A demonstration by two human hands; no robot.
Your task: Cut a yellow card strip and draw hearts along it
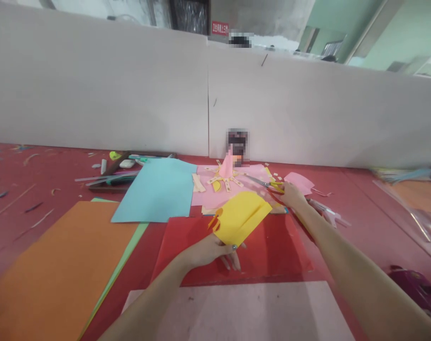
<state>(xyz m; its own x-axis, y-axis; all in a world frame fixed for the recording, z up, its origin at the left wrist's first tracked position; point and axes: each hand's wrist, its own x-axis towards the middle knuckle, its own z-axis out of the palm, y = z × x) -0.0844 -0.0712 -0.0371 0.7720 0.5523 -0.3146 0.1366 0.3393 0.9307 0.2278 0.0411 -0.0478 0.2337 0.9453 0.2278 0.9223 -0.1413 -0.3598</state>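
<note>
My left hand (215,252) pinches the lower edge of a yellow sheet of paper (242,215) between thumb and fingers. Curled cut-outs show along the sheet's left side. To the upper right, my right hand (294,195) is closed around the yellow handles of a pair of scissors (263,182). The blades point left, apart from the yellow sheet. Just beyond them stands a pink paper cone (227,166) with pale patterned strips (228,183) fanned around its base, on pink paper (204,198). Under my left hand lies a red sheet (272,251).
A light blue sheet (160,194) and an orange sheet (69,251) lie on the left. Behind them is a dark tray (108,187) with tools. A white partition (130,94) closes off the back. A purple object (414,293) sits at the right edge, and paper scraps are scattered about.
</note>
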